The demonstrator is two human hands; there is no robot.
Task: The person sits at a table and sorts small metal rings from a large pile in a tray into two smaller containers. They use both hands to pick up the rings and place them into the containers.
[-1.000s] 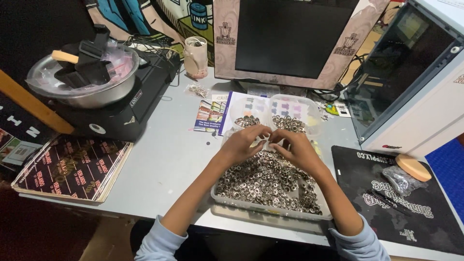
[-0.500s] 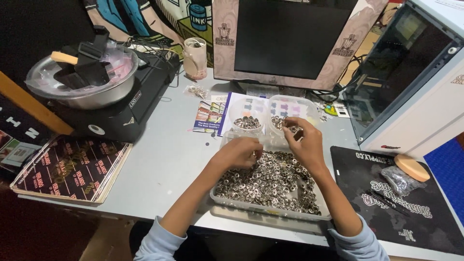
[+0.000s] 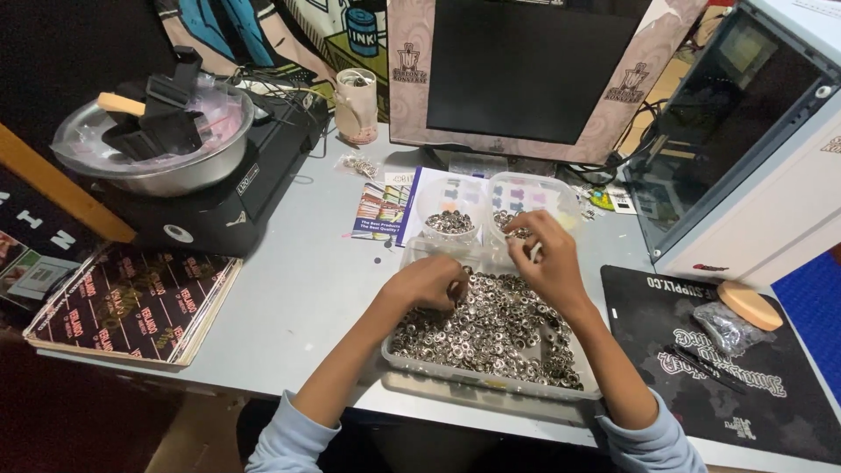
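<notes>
While both hands dig, tray (image 3: 399, 350) overhangs the table edge (image 3: 263, 385).

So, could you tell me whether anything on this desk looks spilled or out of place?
A few small metal rings lie loose on the grey desk near the cup, outside the clear plastic tray of metal rings. Nothing else stands out.

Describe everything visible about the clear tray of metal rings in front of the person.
The clear plastic tray is a shallow rectangular bin lying flat at the near edge of the grey table. It is heaped with small shiny metal rings, silver with some darker ones. The left hand rests curled on the pile at its far left; the right hand hovers over its far edge, beside two small round clear cups.
</notes>
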